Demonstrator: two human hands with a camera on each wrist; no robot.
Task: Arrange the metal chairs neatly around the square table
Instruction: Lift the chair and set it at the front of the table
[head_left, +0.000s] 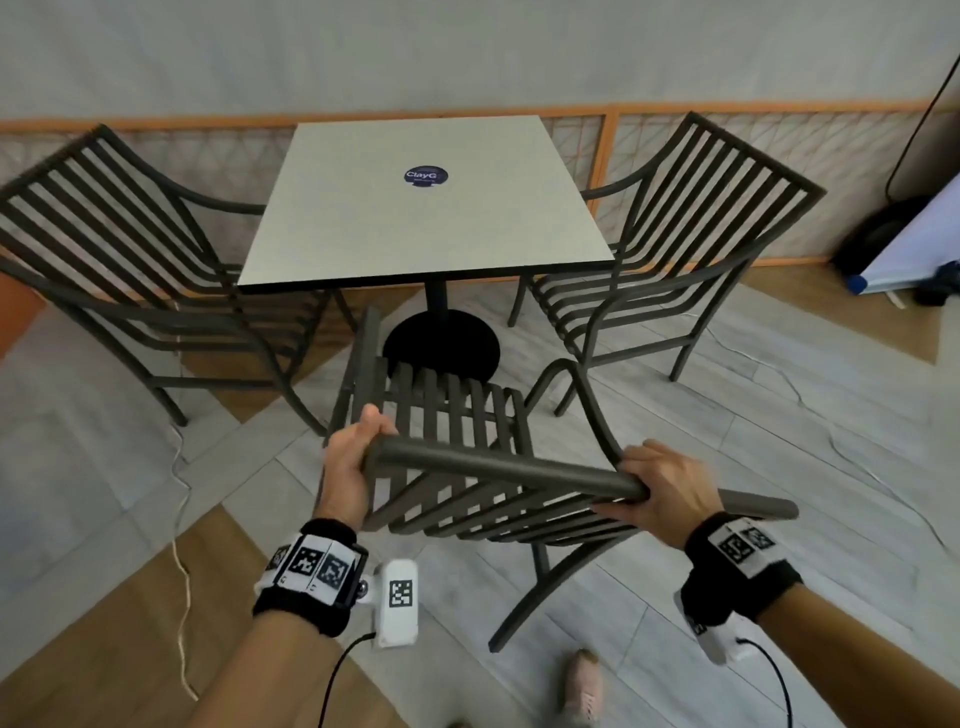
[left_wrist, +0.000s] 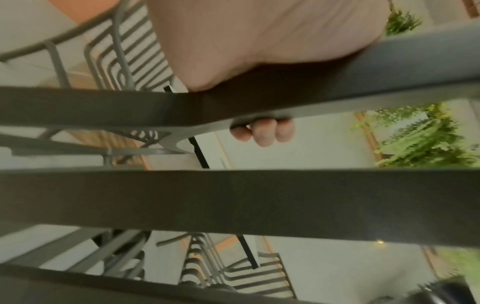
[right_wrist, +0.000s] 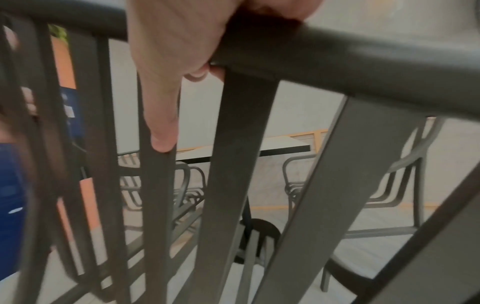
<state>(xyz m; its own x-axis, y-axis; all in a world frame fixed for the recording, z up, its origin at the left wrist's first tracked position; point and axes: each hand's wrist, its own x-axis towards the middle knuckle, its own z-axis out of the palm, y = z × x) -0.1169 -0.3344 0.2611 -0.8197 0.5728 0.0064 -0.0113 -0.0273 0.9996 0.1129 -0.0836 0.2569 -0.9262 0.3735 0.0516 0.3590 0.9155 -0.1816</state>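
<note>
grey square pedestal table (head_left: 423, 202) stands far centre, with dark slatted metal armchairs left (head_left: 130, 249) and right (head_left: 670, 260). third slatted metal chair (head_left: 457, 467) is near, tilted and skewed. left hand (head_left: 349, 462) and right hand (head_left: 662, 491) both grip its top rail. risk: front legs clip the black round base (head_left: 441, 340), or the chair lands crooked.
</note>
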